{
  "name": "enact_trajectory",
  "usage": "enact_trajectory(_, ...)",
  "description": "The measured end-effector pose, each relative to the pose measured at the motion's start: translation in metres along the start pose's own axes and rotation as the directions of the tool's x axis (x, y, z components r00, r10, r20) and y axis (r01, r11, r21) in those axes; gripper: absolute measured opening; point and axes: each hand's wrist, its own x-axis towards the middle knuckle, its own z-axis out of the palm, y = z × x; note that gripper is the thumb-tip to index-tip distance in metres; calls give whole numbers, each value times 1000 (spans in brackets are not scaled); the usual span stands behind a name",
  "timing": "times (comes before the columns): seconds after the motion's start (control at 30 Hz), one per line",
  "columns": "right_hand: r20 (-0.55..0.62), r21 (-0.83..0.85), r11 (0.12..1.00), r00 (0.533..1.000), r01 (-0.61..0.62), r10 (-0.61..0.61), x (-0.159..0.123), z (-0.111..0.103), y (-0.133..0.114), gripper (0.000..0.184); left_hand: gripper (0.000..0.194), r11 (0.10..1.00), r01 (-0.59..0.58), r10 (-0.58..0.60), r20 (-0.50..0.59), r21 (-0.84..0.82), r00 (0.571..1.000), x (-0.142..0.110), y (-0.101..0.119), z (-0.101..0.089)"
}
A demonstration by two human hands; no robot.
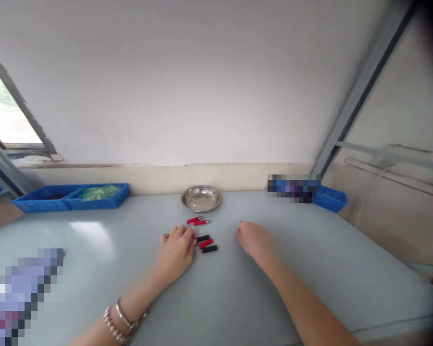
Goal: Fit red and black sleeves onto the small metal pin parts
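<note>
My left hand [178,250] rests palm down on the grey table, fingers bent and slightly apart. Right beside its thumb side lie short pen pieces: a black barrel [202,238], a red barrel [206,243] and another black barrel [210,249]. Whether the fingers touch them I cannot tell. Just beyond, two red pen parts with silver tips, one a red pen part [195,220] and the other a nearer red pen part [201,222], point to the right. My right hand [254,240] is closed in a loose fist on the table, apart from the pieces; its fingertips are hidden.
A round steel dish [201,208] stands by the back wall. At the back left are a blue bin [45,205] with dark contents and a blue bin [110,201] with green bags. Another blue bin [334,198] sits back right. A blurred-out object [25,293] lies front left.
</note>
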Motion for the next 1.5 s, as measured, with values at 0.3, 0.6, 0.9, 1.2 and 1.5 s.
enact_trajectory(0.3, 1, 1, 1000, 1000, -7, 7, 1, 1, 1, 27, 26, 1000, 9, -9, -31, -19, 999, 2, -2, 0)
enact_trajectory(0.6, -16, 14, 1000, 1000, -10, 10, 1, 1, 3, 26, 33, 993, -35, 32, -35, -114, 999, 9, -9, 0)
enact_trajectory(0.9, -4, 13, 1000, 1000, -21, 21, -1, -1, 0, 25, 37, 991, -34, 33, -12, -126, 999, 13, -11, -1)
enact_trajectory(1.2, 6, 29, 1000, 1000, -6, 6, 0, 0, -1, 26, 35, 993, -21, 16, -41, -119, 999, 18, -16, 2)
enact_trajectory(1.5, 26, 36, 999, 1000, 2, -3, 0, 0, -1, 24, 24, 992, -8, -3, -86, -129, 996, 21, -18, 5)
